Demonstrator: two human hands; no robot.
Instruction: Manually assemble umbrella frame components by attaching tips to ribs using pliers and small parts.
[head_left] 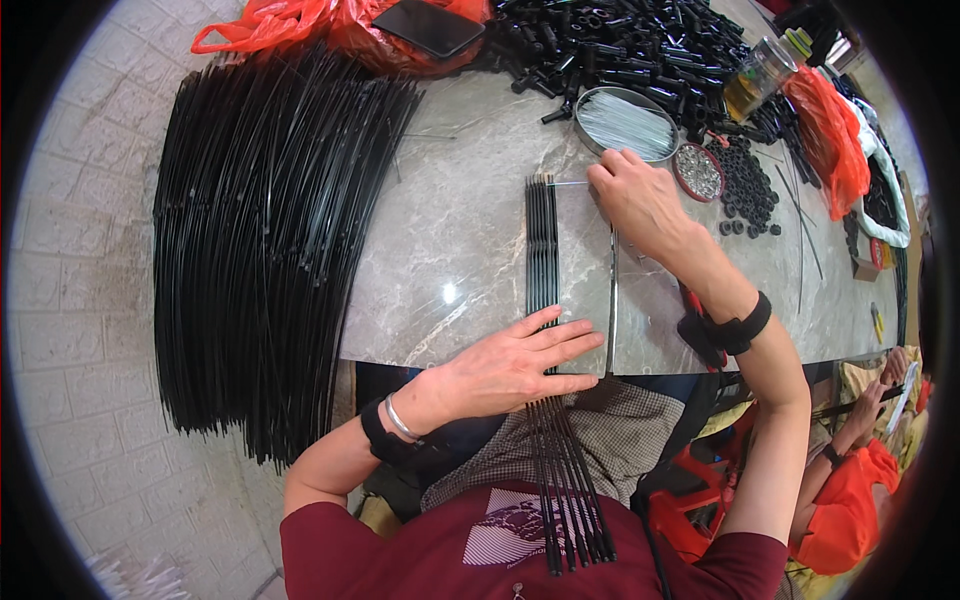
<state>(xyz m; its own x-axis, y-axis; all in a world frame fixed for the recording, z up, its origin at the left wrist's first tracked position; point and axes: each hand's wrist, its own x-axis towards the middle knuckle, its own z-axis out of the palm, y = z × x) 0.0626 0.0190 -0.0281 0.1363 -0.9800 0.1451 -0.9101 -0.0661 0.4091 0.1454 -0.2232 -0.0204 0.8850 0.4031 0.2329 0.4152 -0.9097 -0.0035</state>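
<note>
My left hand (505, 362) lies flat with fingers spread across a row of slim black rods (542, 240). These rods lie side by side on the table, their far tips lined up; the near ends fan out past the edge over my lap. Beyond the left hand, my right hand (640, 200) is closed in a pinch on a thin pale stick (568, 184). The stick points left, its end at the rods' far tips. Similar pale sticks (625, 122) fill a round tin just past the right hand. A dish of small shiny pieces (700, 172) stands right of that hand.
A large bundle of black rods (270, 240) covers the table's left. Black tubular parts (620, 50) heap at the back, near a phone (430, 27) on red bags and a jar (760, 80). Black rings (748, 185) lie right; another person's arm (845, 440) shows far right.
</note>
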